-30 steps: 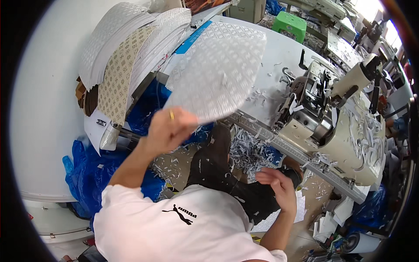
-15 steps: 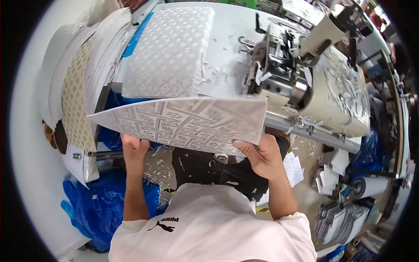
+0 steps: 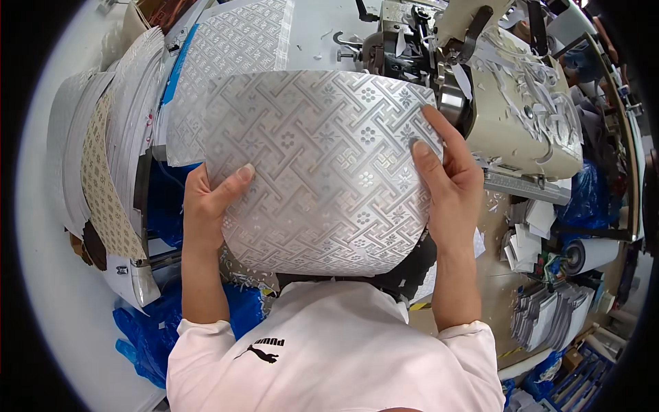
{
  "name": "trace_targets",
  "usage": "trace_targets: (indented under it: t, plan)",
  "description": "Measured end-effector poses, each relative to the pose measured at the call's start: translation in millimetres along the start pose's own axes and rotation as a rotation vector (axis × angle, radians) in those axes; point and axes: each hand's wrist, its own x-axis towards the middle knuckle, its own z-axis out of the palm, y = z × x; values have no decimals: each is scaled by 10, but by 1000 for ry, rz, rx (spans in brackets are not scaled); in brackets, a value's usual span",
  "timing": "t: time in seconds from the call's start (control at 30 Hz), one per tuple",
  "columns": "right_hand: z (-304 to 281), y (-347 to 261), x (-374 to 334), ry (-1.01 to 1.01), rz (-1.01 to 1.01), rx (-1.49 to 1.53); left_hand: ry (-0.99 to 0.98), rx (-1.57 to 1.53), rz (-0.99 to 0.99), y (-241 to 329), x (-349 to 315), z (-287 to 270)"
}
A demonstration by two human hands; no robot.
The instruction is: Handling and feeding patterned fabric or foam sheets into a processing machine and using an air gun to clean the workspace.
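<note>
Between my hands I hold a silvery sheet [image 3: 316,165] with an embossed lattice-and-flower pattern, bowed so its near edge curves toward my lap. My left hand [image 3: 213,199] grips its left edge, thumb lying on the patterned face and the other fingers behind it. At the right edge my right hand [image 3: 446,172] pinches it, thumb on top and a finger showing past the edge. Behind the held sheet, similar patterned sheets [image 3: 240,38] lie on the white table [image 3: 316,41]. A cream machine [image 3: 508,103] strewn with white trimmings stands beyond my right hand.
Bent white sheets [image 3: 137,82] and a yellowish patterned one [image 3: 103,165] hang over the table's left side. A blue plastic bag [image 3: 147,336] lies low at the left. Stacked grey sheets [image 3: 549,316] and a white roll [image 3: 590,254] sit on the right.
The sheet has been raised and turned, so its patterned face now shows fully instead of at a slant. Both hands moved up, and my left thumb now rests on its face.
</note>
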Motion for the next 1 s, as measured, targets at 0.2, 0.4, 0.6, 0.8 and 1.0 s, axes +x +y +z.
trace_targets:
  t: [0.2,0.4,0.6,0.8,1.0]
  plan:
    - [87,-10,148,-10,40,103,24,7,7,87,128,-13]
    - [45,-26,197,30,34,68,22,40,-22,123,193,-23]
    - [-355,-101,237,116,7,90,-121,4,-100,23,216,287]
    - [-1174,-276,261,132,-5,-102,-469,-77,-165,-221,336,827]
    - [-2010,-438,280,120,-23,-226,-630,-132,-315,-211,382,1504]
